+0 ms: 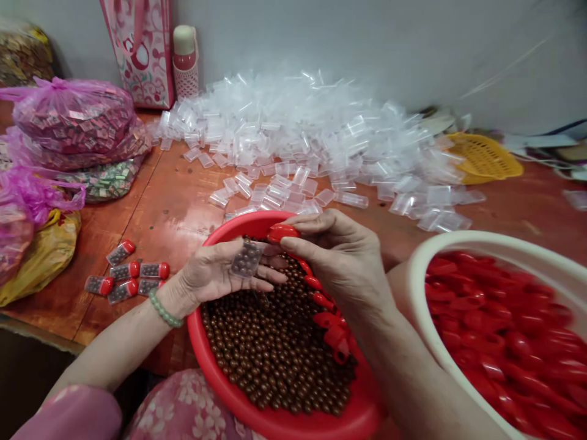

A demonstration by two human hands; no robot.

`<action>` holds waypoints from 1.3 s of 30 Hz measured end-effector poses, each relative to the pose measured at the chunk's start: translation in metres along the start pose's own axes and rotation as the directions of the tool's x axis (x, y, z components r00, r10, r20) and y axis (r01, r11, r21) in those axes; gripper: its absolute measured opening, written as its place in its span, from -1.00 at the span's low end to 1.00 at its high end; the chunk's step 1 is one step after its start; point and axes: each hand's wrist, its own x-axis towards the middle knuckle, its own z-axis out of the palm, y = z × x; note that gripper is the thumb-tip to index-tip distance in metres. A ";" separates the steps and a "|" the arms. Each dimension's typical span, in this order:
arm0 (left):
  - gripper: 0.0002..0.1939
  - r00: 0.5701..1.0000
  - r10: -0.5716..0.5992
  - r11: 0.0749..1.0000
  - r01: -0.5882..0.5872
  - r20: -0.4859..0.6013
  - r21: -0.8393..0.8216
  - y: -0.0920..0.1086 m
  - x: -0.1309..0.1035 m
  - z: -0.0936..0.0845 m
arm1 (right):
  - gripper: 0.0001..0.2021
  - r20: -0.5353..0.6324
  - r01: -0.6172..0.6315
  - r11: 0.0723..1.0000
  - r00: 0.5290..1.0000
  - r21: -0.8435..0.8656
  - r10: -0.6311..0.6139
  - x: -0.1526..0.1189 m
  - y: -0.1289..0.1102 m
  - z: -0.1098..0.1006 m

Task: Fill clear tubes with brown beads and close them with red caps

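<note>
Already six capped cases (125, 271) lie on the counter (169, 189) at nine o'clock, my left hand (213, 274) holds a seemingly uncapped bead-filled case (246, 260) over the bowl (198, 342), my right hand (346, 260) pinches a red cap (280, 233), and unfilled cases (312, 131) heap at twelve.

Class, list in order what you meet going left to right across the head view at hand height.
Yellow bag, filled boxes, left hand holding a clear box, right hand holding a red cap, white tub of red pieces.

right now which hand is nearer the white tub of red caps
Right: the right hand is to the picture's left of the white tub; the left hand is farther left, over the red basin.
</note>
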 end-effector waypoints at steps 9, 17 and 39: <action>-0.66 0.999 0.034 0.993 -0.036 0.023 0.116 -0.007 0.001 -0.004 | -0.77 0.138 -0.044 0.999 0.989 -0.001 0.044 0.003 -0.002 0.017; -0.67 1.000 0.027 0.996 -0.026 -0.012 0.090 -0.007 0.000 -0.007 | -0.81 0.175 0.050 0.990 0.984 -0.130 -0.027 0.002 0.003 0.002; -0.75 0.987 0.147 0.854 -0.092 -0.068 0.511 0.005 0.001 -0.005 | -0.82 -0.103 0.213 0.974 0.970 -0.082 -0.221 -0.013 0.000 0.011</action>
